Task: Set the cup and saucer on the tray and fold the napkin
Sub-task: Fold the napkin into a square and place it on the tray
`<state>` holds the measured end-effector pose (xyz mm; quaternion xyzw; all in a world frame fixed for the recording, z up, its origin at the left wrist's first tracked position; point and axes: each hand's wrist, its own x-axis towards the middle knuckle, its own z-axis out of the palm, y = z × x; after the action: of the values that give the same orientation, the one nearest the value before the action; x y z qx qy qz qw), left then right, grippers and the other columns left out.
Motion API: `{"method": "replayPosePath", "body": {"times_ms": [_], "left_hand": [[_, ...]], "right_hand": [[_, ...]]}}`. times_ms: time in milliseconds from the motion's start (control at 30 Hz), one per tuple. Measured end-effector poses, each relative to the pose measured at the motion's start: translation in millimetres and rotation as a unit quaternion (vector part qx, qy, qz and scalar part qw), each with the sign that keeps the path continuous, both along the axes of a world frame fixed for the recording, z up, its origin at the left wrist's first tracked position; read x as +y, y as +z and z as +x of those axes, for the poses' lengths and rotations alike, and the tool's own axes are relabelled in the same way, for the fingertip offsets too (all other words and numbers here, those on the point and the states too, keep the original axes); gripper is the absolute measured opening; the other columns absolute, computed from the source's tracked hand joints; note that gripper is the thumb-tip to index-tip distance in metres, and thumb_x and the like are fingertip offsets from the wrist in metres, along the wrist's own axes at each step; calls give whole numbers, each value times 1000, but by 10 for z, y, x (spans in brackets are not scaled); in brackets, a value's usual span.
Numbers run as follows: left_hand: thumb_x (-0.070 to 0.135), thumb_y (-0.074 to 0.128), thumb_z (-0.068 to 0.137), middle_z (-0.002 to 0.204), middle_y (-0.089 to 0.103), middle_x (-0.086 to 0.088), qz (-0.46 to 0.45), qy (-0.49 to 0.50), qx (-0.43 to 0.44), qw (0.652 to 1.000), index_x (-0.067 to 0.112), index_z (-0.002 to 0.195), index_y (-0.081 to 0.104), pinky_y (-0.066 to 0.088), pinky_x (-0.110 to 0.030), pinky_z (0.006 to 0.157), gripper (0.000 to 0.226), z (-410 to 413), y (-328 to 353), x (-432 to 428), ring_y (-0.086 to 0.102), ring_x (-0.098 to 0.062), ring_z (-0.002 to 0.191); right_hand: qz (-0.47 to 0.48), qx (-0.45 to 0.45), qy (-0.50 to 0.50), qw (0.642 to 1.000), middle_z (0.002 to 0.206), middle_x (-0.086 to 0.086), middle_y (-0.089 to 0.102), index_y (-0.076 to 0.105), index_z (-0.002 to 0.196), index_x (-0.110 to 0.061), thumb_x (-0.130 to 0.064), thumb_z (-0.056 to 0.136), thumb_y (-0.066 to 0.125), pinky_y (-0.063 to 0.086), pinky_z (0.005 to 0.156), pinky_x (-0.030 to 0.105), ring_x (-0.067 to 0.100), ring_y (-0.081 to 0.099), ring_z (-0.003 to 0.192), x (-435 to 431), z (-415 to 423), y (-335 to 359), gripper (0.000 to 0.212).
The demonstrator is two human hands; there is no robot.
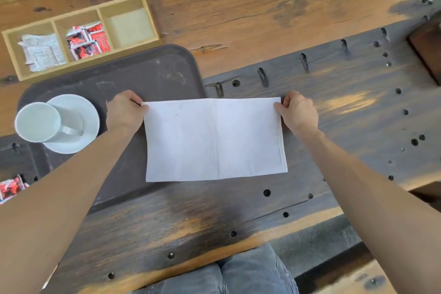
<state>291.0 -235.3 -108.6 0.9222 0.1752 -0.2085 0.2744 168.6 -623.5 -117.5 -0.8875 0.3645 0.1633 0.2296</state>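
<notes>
A white napkin (214,139) lies flat as a wide rectangle, its left part over the dark tray (152,71) and its right part on the wooden bench. My left hand (124,111) pinches its far left corner. My right hand (298,112) pinches its far right corner. A centre crease runs down the napkin. A white cup (41,122) stands on a white saucer (81,110) at the tray's left end, handle towards me.
A wooden three-compartment box (145,1) sits behind the tray, holding white packets (41,51) and red packets (87,39). More red packets (12,188) lie at the left edge. The bench (346,102) has holes and slots. A dark block (427,43) is at the far right.
</notes>
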Motion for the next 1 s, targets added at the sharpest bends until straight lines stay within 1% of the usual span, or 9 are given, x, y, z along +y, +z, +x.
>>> {"method": "replayPosePath", "body": {"times_ms": [100, 200, 367, 467, 567, 667, 833, 900, 1000], "left_hand": [[13, 65, 86, 118, 59, -15, 126, -183, -77, 972, 14, 116, 61, 51, -48, 81, 30, -56, 140, -145, 58, -39, 112], [10, 65, 89, 121, 54, -14, 68, -337, -128, 930, 10, 119, 59, 53, -49, 81, 31, -94, 262, -498, 56, -37, 110], [12, 65, 92, 130, 55, -13, -16, -464, -35, 885, 12, 131, 60, 50, -46, 93, 39, -126, 285, -1268, 60, -37, 113], [13, 63, 92, 135, 60, -10, 4, -466, 23, 885, 18, 135, 57, 51, -46, 98, 44, -147, 213, -1527, 59, -34, 121], [7, 59, 90, 133, 63, -7, 38, -458, 25, 888, 22, 129, 59, 54, -45, 93, 43, -188, 192, -1610, 61, -34, 117], [3, 56, 87, 129, 64, -6, 24, -424, 26, 905, 22, 122, 63, 56, -45, 90, 40, -206, 212, -1605, 63, -33, 109], [-8, 48, 87, 125, 63, -9, -45, -344, 55, 936, 16, 116, 66, 62, -49, 80, 41, -227, 287, -1511, 72, -37, 91], [-10, 46, 88, 122, 62, -13, -68, -314, 61, 945, 15, 115, 66, 63, -49, 77, 42, -238, 316, -1468, 74, -37, 86], [-10, 44, 88, 112, 67, -17, -73, -298, 38, 951, 16, 117, 66, 62, -45, 78, 45, -240, 375, -1417, 74, -35, 81]], "right_hand": [[-8, 6, 5, 1000, 101, 20, 70, 56, 89, -17, -39, 93, 61, 41, 74, 37, 42, 62, 100, 27, -33, -17, 23], [-20, -14, 8, 1000, 99, 19, 70, 58, 93, -13, -38, 94, 57, 42, 74, 38, 41, 62, 96, 100, -49, 36, 25], [31, -153, -76, 985, 85, 7, 69, 55, 86, -12, -38, 94, 55, 50, 74, 41, 34, 63, 84, 436, -264, 346, 27], [173, -114, -159, 965, 70, 2, 72, 61, 79, -12, -33, 91, 57, 55, 71, 36, 22, 68, 67, 875, -635, 497, 24], [352, 10, -230, 907, 73, 6, 76, 72, 85, -9, -34, 95, 61, 59, 67, 34, 16, 66, 60, 1360, -1079, 570, 30], [458, 84, -303, 832, 91, 7, 80, 75, 101, -12, -43, 96, 64, 63, 69, 30, 14, 71, 70, 1737, -1388, 547, 33], [548, -49, -526, 649, 101, 8, 71, 67, 107, -12, -28, 92, 75, 63, 78, 31, 22, 74, 91, 2081, -1468, 434, 22], [541, -71, -558, 625, 97, 8, 68, 66, 101, -9, -22, 93, 75, 59, 68, 27, 19, 65, 79, 2119, -1410, 412, 17], [534, -63, -551, 639, 80, 5, 60, 59, 85, -10, -15, 94, 72, 50, 55, 24, 14, 56, 64, 2128, -1320, 423, 17]]}}
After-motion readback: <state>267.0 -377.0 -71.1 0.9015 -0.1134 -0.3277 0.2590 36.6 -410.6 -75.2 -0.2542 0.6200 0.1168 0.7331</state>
